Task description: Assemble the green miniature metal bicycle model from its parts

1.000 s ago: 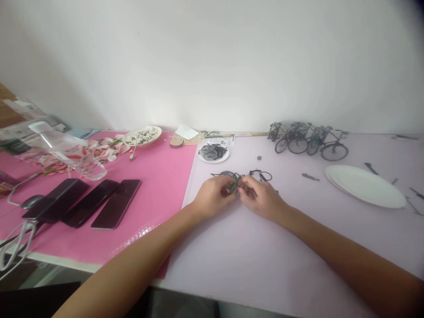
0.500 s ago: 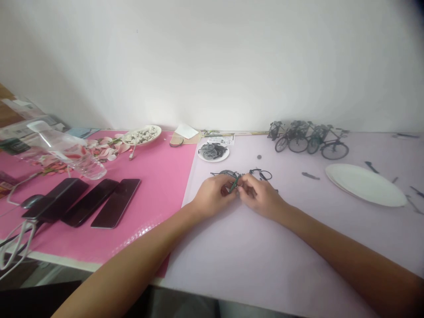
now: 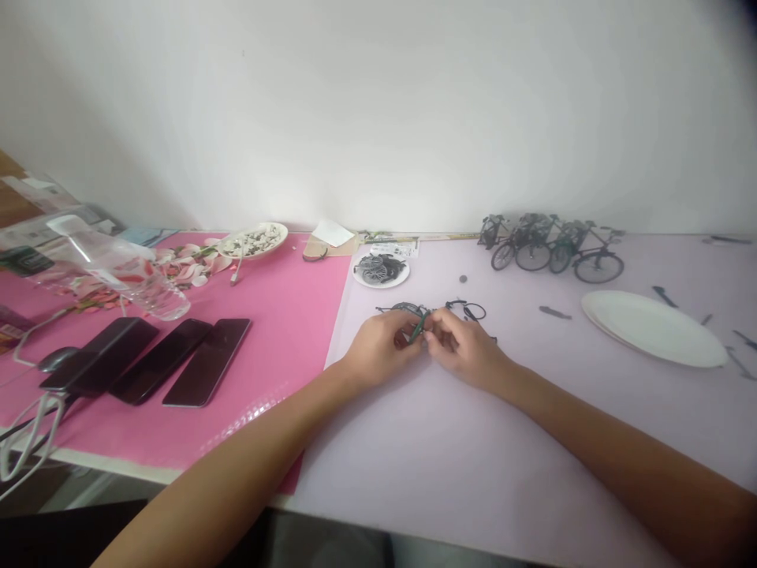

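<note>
My left hand point(image 3: 382, 347) is closed, pinching a small dark green part point(image 3: 419, 325) of a miniature bicycle. Against its near end press the fingertips of my right hand point(image 3: 464, 347), also closed; whatever else they grip is too small to make out. Just behind the hands lie more miniature bicycle parts, among them a thin black wheel ring point(image 3: 475, 312) and a spoked wheel point(image 3: 408, 308) partly covered by my fingers. Beyond these sits a small white plate point(image 3: 404, 279) with grey spoked wheels heaped on it.
Several assembled miniature bicycles point(image 3: 598, 267) stand along the wall. An oval white plate point(image 3: 654, 327) and loose dark parts point(image 3: 554, 312) lie to the right. On the pink side are phones point(image 3: 206, 363), a clear bottle point(image 3: 142, 280) and a dish of small pieces point(image 3: 254, 241).
Both hands keep their place and their hold on the green part. Only a very slight shift of the view is visible.
</note>
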`<state>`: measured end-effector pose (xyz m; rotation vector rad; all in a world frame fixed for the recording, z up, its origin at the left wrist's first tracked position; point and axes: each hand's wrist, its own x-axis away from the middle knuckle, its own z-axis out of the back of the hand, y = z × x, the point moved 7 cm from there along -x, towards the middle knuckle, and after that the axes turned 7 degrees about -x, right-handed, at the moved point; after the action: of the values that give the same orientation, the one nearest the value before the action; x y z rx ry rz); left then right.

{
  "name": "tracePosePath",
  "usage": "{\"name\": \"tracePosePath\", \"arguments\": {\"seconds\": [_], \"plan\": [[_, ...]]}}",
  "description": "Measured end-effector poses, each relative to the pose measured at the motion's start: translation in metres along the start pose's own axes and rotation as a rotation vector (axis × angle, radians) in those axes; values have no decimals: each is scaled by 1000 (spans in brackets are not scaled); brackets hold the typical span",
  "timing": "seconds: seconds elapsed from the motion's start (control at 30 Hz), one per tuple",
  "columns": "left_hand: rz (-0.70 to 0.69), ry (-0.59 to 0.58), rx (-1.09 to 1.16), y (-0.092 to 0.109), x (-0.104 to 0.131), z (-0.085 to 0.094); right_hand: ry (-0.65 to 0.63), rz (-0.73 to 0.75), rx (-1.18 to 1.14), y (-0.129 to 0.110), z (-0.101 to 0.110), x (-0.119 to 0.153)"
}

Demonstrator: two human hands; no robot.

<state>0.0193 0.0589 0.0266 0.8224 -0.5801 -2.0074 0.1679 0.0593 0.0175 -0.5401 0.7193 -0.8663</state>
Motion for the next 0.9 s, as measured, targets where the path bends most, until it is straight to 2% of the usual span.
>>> {"name": "tracePosePath", "arguments": {"seconds": [0.9], "plan": [[4,-10,-21,0,0,0,-6,-3,-7,1,0,0]]}}
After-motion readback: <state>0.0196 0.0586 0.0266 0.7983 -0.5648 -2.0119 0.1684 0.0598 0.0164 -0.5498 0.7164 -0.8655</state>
